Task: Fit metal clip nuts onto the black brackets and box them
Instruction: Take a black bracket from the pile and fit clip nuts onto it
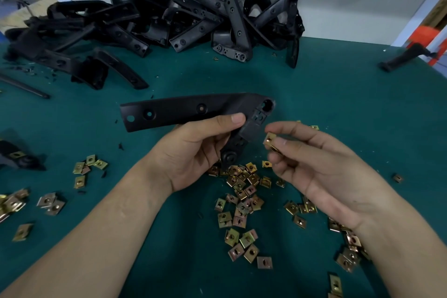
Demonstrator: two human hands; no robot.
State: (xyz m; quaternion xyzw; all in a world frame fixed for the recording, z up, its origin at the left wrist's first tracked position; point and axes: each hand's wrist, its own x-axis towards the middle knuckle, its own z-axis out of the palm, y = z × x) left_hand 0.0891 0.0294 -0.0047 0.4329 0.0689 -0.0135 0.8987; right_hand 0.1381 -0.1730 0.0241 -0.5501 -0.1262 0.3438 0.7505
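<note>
At the left edge of the frame a black part (17,156) lies on the green tabletop (338,94) with one brass-coloured nut seated on it. Below it, loose nuts (14,203) are scattered in the lower left, with a smaller cluster (89,167) a little further in. In the upper left and upper centre, a pile of black brackets (169,24) is heaped against the pale wall.

In the middle, my left hand (193,152) grips the bracket (188,109) I am working on, clear of the tabletop. My thumb presses on its face at the bend and the other fingers curl behind it. Its long arm reaches out to the left and its short arm points down toward me.

Just right of that bend, my right hand (321,172) pinches a single clip nut (269,140) between its fingers (302,146), with the rest of that hand loosely curled. The nut sits just beside the short arm's edge, and I cannot tell whether they touch.

Beneath both hands lies a heap of clip nuts (242,191), trailing off toward the lower right. In the upper right, one lone bracket (406,57) lies near the tabletop's far edge, well apart from the pile, with something orange (425,34) beyond it
</note>
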